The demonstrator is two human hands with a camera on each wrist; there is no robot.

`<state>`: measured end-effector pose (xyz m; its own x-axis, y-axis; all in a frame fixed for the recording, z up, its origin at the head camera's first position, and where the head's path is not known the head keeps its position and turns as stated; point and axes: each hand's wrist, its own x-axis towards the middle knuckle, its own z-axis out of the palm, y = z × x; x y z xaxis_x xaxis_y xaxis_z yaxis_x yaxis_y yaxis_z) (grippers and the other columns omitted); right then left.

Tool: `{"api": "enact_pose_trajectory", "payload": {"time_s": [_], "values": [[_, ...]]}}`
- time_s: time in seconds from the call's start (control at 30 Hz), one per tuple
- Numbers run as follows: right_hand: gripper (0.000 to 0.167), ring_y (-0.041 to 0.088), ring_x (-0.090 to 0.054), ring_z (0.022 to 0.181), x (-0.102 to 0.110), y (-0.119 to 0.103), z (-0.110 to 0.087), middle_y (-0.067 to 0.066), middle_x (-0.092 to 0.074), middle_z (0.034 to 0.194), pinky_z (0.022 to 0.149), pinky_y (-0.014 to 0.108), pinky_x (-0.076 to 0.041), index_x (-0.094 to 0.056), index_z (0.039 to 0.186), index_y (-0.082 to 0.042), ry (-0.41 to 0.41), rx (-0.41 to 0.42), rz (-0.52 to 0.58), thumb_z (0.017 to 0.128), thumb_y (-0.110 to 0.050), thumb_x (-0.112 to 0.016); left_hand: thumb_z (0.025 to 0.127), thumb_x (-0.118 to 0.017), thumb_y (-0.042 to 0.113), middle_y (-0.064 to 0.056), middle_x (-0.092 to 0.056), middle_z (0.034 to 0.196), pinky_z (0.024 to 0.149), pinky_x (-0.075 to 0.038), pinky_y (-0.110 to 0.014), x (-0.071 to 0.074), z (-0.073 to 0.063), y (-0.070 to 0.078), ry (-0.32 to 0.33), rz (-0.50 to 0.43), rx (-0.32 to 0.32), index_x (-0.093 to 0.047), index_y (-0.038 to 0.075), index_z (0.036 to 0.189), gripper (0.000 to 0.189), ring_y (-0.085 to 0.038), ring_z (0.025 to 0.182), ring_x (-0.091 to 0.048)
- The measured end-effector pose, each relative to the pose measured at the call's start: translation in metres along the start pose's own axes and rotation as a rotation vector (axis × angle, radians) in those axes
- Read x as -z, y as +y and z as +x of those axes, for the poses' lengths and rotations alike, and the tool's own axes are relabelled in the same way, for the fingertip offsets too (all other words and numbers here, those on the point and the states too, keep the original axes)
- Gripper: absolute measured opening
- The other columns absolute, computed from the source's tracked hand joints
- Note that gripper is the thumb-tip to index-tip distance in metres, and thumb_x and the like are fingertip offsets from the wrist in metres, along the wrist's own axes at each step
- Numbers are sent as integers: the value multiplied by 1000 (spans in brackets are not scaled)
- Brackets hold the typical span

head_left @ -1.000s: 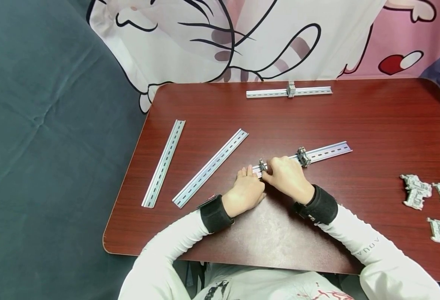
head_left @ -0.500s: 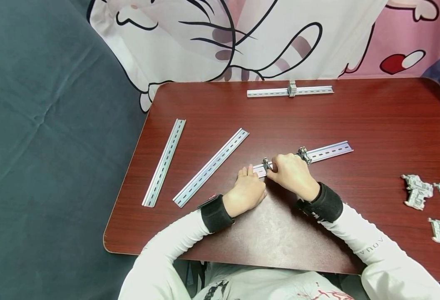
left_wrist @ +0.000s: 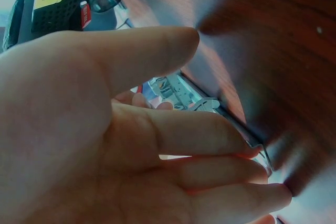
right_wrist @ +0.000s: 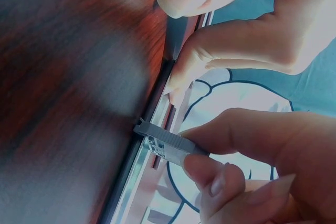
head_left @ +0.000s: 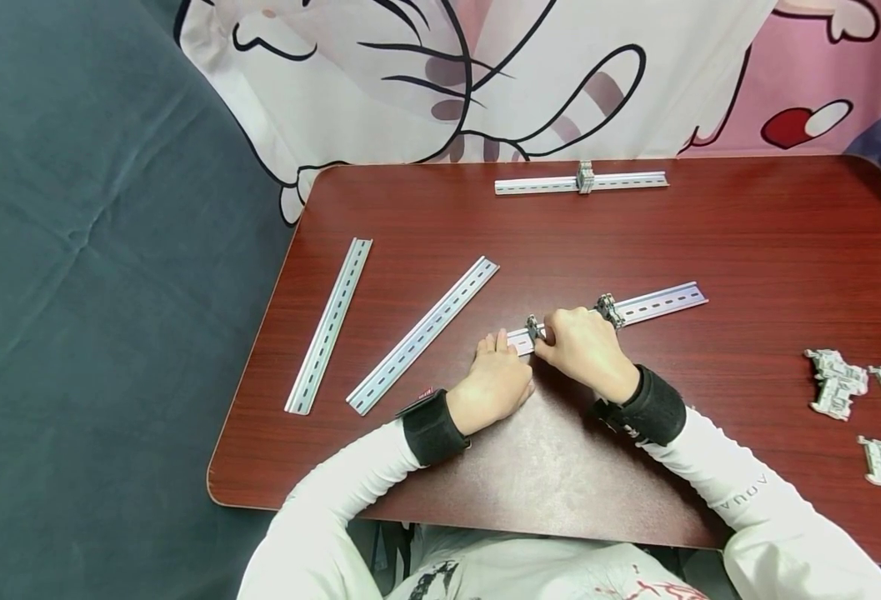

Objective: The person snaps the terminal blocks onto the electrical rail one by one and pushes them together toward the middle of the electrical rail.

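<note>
A slotted metal DIN rail [head_left: 658, 302] lies slanted on the table before me. My left hand [head_left: 491, 387] rests at its left end, fingers straight with their tips right at the rail. In the right wrist view my right hand [right_wrist: 252, 156] pinches a thin grey terminal block [right_wrist: 165, 142] between thumb and finger, and the block stands across the rail. Further right on the same rail sits a group of terminal blocks [head_left: 607, 310], partly behind the right hand in the head view. The left wrist view shows the left palm [left_wrist: 58, 114], with fingers extended towards the rail edge.
Two bare DIN rails, a slanted one [head_left: 422, 336] and a steeper one [head_left: 328, 327], lie to the left. At the back edge is another rail [head_left: 538, 187] carrying blocks [head_left: 584, 178]. Several loose pale terminal blocks [head_left: 836, 383] lie on the right of the table [head_left: 748, 225].
Early in the last second my right hand shifted slightly right, and the pinched terminal block went right along the rail with it. Over the last half second both hands look still.
</note>
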<state>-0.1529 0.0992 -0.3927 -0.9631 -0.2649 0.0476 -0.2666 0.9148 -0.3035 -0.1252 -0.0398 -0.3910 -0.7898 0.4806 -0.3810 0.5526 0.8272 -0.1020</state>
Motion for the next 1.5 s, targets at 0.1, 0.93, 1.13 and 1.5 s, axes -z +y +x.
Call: {"api": "enact_pose_trajectory", "payload": {"time_s": [0.1,0.93,1.13,1.5], "values": [[30,29,-55,49,0,0,0,4,-55,53,41,43,-41,-51,54,-14,8,2,-1,75,-20,-71,100,-48,38,-20,-48,144,111,-38,-46,0,-1,0,2,0,1,-60,6,131,47,-36,136,-45],[37,30,-56,52,20,17,3,3,-50,51,44,45,-42,-44,46,-17,-71,-71,-55,73,-18,-70,99,-50,40,-21,-51,142,109,-40,-44,0,-5,2,45,42,10,-59,2,131,51,-36,132,-49],[35,38,-61,57,29,23,5,11,-58,57,43,46,-42,-47,49,-15,-120,-128,-56,74,-20,-71,99,-49,39,-20,-50,143,109,-39,-44,0,-5,1,41,36,3,-58,2,132,51,-36,134,-47],[30,45,-62,61,35,33,5,23,-62,65,43,48,-41,-48,54,-9,-86,-202,-78,73,-19,-69,100,-48,38,-20,-50,143,109,-39,-44,-3,-2,1,42,30,-3,-59,1,132,50,-35,135,-46]]}}
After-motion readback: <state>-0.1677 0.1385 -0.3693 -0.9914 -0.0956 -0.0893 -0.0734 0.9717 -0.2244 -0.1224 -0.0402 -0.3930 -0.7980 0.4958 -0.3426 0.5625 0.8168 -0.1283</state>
